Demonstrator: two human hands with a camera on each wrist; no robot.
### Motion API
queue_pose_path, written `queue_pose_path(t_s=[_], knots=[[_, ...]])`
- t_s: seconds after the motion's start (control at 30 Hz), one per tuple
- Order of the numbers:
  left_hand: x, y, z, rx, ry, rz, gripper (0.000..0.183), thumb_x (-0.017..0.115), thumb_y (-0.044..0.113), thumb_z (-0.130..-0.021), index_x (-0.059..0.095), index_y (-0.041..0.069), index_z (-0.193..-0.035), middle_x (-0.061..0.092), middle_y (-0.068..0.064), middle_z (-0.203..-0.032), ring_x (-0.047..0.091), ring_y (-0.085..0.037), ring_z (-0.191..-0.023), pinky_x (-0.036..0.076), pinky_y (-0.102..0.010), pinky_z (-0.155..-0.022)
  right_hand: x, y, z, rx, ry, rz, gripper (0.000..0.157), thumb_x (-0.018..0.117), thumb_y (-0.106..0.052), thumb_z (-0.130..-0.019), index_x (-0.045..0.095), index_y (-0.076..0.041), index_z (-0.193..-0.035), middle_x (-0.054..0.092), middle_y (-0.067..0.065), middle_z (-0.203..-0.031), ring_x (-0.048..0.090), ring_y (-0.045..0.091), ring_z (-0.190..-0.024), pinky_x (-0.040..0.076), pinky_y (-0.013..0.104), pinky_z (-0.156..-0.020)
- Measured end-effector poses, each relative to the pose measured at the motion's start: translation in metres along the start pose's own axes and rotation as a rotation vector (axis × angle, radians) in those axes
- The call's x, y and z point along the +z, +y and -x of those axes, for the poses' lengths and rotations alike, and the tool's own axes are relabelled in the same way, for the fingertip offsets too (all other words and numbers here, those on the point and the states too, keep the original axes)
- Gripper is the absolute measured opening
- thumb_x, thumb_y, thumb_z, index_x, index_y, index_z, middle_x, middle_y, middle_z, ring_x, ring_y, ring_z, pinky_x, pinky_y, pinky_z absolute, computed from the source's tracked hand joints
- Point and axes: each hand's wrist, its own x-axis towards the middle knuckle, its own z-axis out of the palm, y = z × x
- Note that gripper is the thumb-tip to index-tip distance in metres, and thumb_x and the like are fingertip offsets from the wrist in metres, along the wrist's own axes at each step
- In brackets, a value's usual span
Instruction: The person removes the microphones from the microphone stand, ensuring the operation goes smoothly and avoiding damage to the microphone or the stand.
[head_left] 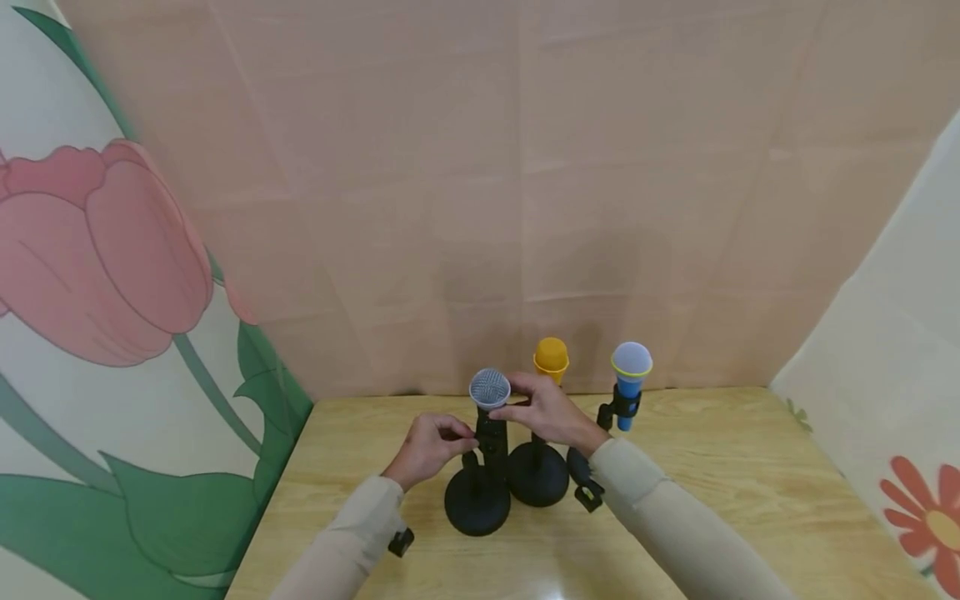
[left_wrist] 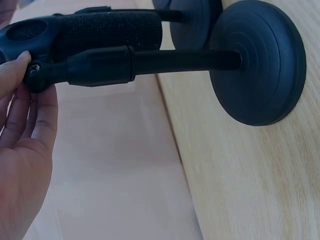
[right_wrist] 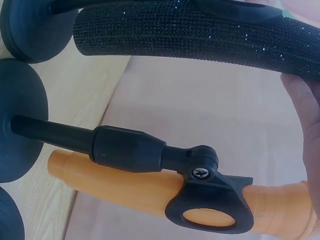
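Pale sleeves (head_left: 337, 542) are crossing the bottom of the head view, nearest the camera, while a painted tulip (head_left: 105, 258) is filling the wall at far left. Next, the left hand (head_left: 427, 450) is pinching the pivot joint (left_wrist: 37, 71) of a black stand (head_left: 477, 504), whose round base is resting on the wooden tabletop (head_left: 735, 475). Just beside that hand, a black microphone (right_wrist: 175, 32) is standing roughly upright in the stand's clip, with its silver grille (head_left: 490, 388) on top. From the other side, the right hand (head_left: 551, 408) is pinching the microphone just below the grille. Behind this hand, an orange microphone (head_left: 552, 357) is sitting in a second stand (head_left: 537, 475), its base just beside the first. Farther right, a blue microphone (head_left: 632, 367) with a white head is leaning slightly in its clip, and a red painted flower (head_left: 930, 521) is showing on the right wall
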Motion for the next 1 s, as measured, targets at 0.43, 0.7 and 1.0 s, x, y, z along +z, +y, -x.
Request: queue_pose_path(t_s=[0.43, 0.7, 1.0], knots=[[0.0, -0.001, 0.001, -0.013, -0.005, -0.011, 0.005, 0.081, 0.009, -0.085, 0.078, 0.004, -0.085, 0.074, -0.001, -0.087, 0.068, -0.012, -0.078, 0.056, -0.026, -0.07, -0.002, 0.009, -0.005, 0.004, 0.007, -0.029, 0.043, 0.074, -0.001, -0.089, 0.062, 0.0, -0.131, 0.066, 0.014, -0.126, 0.063, 0.032, -0.116, 0.047, 0.053, -0.1], [0.0, 0.0, 0.0, -0.027, 0.003, -0.024, 0.005, 0.082, 0.009, -0.083, 0.078, 0.006, -0.084, 0.074, 0.001, -0.085, 0.067, -0.01, -0.076, 0.056, -0.025, -0.069, -0.009, 0.005, -0.008, -0.072, 0.002, -0.061, 0.042, 0.074, -0.007, -0.09, 0.063, -0.005, -0.131, 0.067, 0.008, -0.124, 0.064, 0.024, -0.114, 0.053, 0.037, -0.093], [0.001, -0.002, 0.0, -0.016, 0.007, -0.026, 0.007, 0.082, 0.01, -0.083, 0.078, 0.005, -0.084, 0.074, 0.001, -0.086, 0.067, -0.011, -0.076, 0.056, -0.025, -0.069, -0.014, -0.004, -0.011, -0.097, 0.001, -0.042, 0.044, 0.076, -0.011, -0.09, 0.063, -0.006, -0.131, 0.067, 0.008, -0.125, 0.063, 0.025, -0.117, 0.053, 0.041, -0.094]])
